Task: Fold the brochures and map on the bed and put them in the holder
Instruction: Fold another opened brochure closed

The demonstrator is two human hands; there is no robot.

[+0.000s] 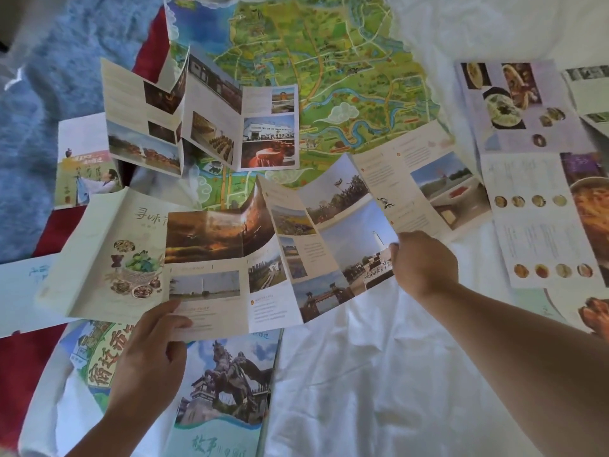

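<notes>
**Open photo brochure [263, 258] pinched in both hands above the bed, not yet folded**

Nearest, the left hand [148, 354] has its grip on the brochure's near left corner, thumb on top and fingers under. The right hand [425, 262] pinches the near edge further along, with more panels running on past it. The sheet's long axis runs from near left to far right, its creases crossing that line, so folding looks like a matter of bringing the two hands together. The left hand sits nearer the body. Under it lies a horse-statue brochure [227, 374], and bare white bed sheet [362, 374] to the right offers room for pressing creases. Beyond are a standing concertina brochure [204, 117], food leaflets [527, 159] at far right, and the spread map [313, 77]. No holder is in view.
</notes>
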